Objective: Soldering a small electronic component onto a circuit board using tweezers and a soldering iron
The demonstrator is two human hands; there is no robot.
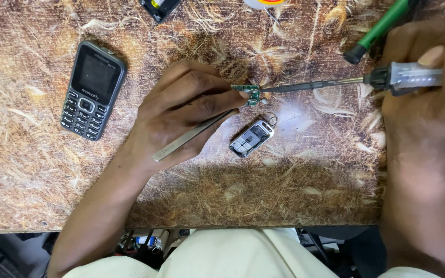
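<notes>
A small green circuit board (248,93) lies on the brown patterned table (37,170), its long axis running roughly left to right. The left hand (181,110) grips metal tweezers (194,133) that slant up toward the board, which sits just at the fingertips (240,98). The right hand (428,87) is wrapped around a soldering iron (336,82), tip pointing left, touching the board's right end. A silver key fob (252,138) lies just below; a black phone (92,90) rests well left.

We count one keypad phone (92,90) near the left edge of the table (37,170), one small green circuit board (250,93), one pair of tweezers (191,135), one soldering iron (366,80), one small metal case (252,138), one green-handled tool (379,30), and two hands.
</notes>
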